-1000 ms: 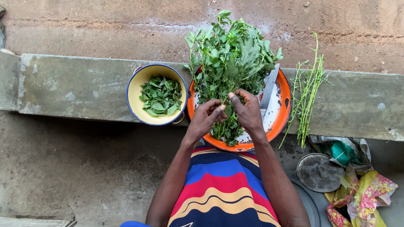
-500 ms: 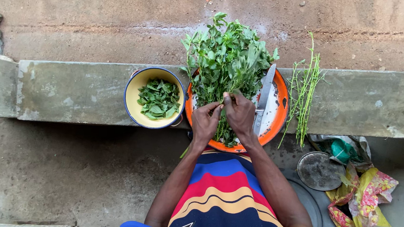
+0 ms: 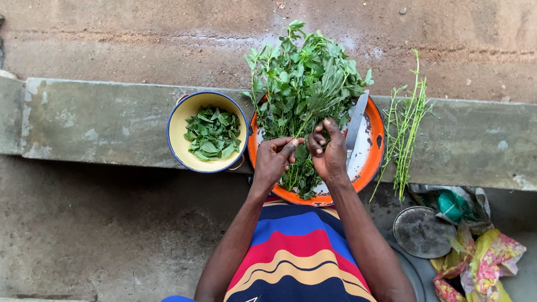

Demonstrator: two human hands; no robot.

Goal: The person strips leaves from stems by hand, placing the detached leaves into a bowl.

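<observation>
Leafy bunch (image 3: pixel 305 86) sits on the orange tray (image 3: pixel 372 155), tops hanging past the far rim over the dirt ground (image 3: pixel 131 22). Stem ends point toward the person, under both hands.

Left hand (image 3: pixel 274 158): fingers pinched together at the near end of the bunch, looks closed on a small leaf or stem bit; too small to confirm what. Right hand (image 3: pixel 329 151): grip clamped around one stem of the bunch, fingers curled, thumb up.

Progress, as a judgement: early to middle. Yellow bowl (image 3: pixel 208 131), just left of the tray and close to touching it, holds a shallow layer of picked leaves, its bottom mostly covered and its walls bare. A bundle of stripped stems (image 3: pixel 405 127) lies right of the tray on the tabletop (image 3: pixel 89 122). Most of the bunch is full of leaves, so the bulk is left.

Knife (image 3: pixel 355 121) lies on the tray right of the bunch, blade pointing away, very near the right hand's knuckles.

Edges and room:
- The tabletop is a narrow concrete ledge; bowl and tray fill its depth, and the tray overhangs the near edge toward the person's lap.
- Left of the bowl is a long bare stretch of ledge. Right of the stems is bare ledge too.
- Below right: round metal lid (image 3: pixel 423 230) and crumpled coloured bags (image 3: pixel 481 270) on the floor, well clear of the hands.
- Hands work tight between bowl and knife, with little side room there.
</observation>
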